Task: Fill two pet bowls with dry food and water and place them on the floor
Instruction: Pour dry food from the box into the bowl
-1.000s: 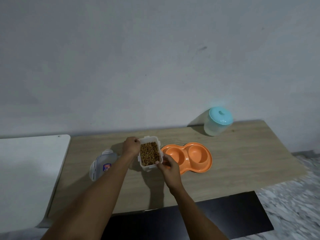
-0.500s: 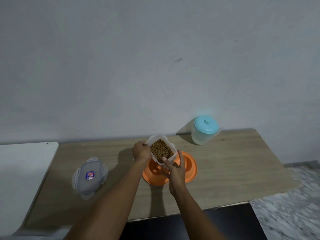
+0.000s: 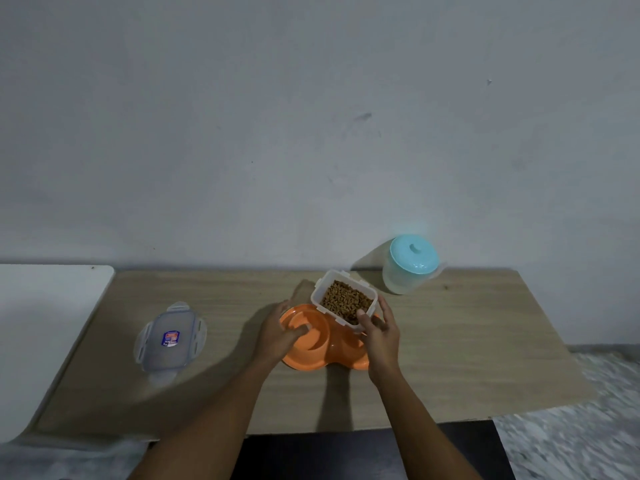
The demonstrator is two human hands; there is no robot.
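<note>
Moved my left hand (image 3: 282, 336) off the kibble tub (image 3: 346, 301) to grip the orange bowl (image 3: 311, 355); right hand (image 3: 379, 334) holds the tub, gonna tip slowly.

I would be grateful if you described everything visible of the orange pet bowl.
The orange pet bowl is one moulded piece, glossy like plastic, with two round wells side by side. It lies flat near the middle of the wooden table. The left well shows empty; the right well is mostly hidden behind the food container that the right hand holds over it. The left hand grips the left rim, fingers curled into the well. Whether the container touches the bowl cannot be told.
</note>
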